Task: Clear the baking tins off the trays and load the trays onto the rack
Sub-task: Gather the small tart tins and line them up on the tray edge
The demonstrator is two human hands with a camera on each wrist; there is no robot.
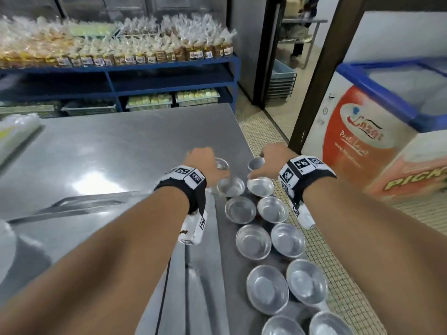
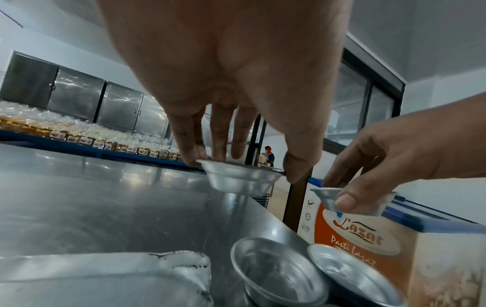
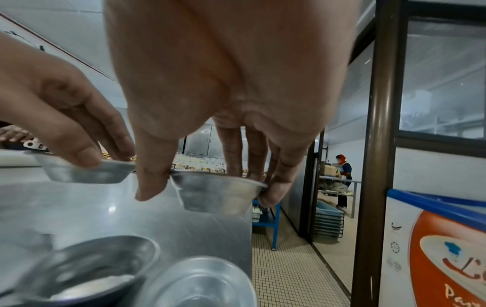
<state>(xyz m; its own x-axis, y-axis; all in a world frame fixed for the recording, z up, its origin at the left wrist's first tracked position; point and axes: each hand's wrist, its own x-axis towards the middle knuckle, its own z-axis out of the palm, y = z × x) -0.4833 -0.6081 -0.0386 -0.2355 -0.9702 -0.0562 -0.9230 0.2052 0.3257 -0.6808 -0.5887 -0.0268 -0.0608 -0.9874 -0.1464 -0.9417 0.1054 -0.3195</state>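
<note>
Head view, counter: a steel counter (image 1: 116, 151) fills the middle; two rows of empty round baking tins (image 1: 252, 241) run along its right edge.
Head view, hands: at the far end of those rows the left hand (image 1: 205, 163) and right hand (image 1: 268, 160) each grip one tin by the rim.
Head view, room: beyond the counter stands a blue shelf (image 1: 169, 65) stacked with bagged goods; right of the counter are tiled floor (image 1: 263, 131) and a chest freezer (image 1: 377, 122).
Left wrist view: the left hand's fingers (image 2: 189, 145) and thumb pinch the rim of a tin (image 2: 242, 178) held above the counter; more tins sit below, nearer the camera.
Right wrist view: the right hand (image 3: 223, 103) pinches its own tin (image 3: 218, 193) just above the counter's right edge; a person (image 3: 342, 178) stands through the doorway past the counter.
</note>
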